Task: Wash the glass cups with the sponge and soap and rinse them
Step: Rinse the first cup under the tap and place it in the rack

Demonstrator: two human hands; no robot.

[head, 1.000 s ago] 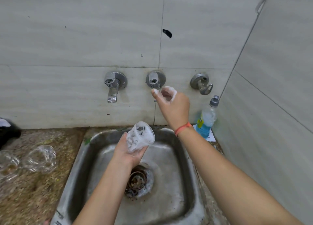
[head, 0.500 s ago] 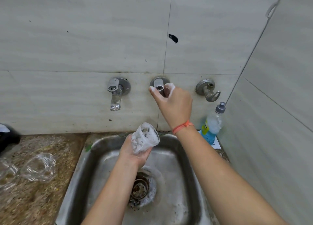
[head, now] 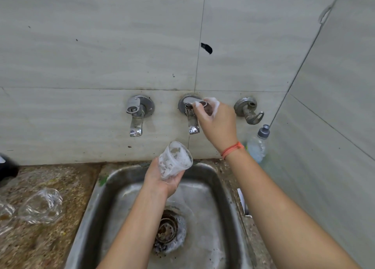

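Left grip (head: 162, 179) closed around soapy glass cup (head: 175, 160), tilted, above sink (head: 91, 208). Right grip (head: 218, 122), sudsy, pinching middle tap lever (head: 192, 102), far wall. Clear cup (head: 40, 206) on table (head: 60, 179), left.

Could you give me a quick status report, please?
Left hand holds soapy glass cup over sink. Right hand pinches middle tap lever. Nothing in the way.

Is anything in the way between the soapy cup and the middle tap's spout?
Nothing visible. The cup in the left hand is just below the spout, with only open air between. The right hand grips the handle, above the spout, clear of that path.
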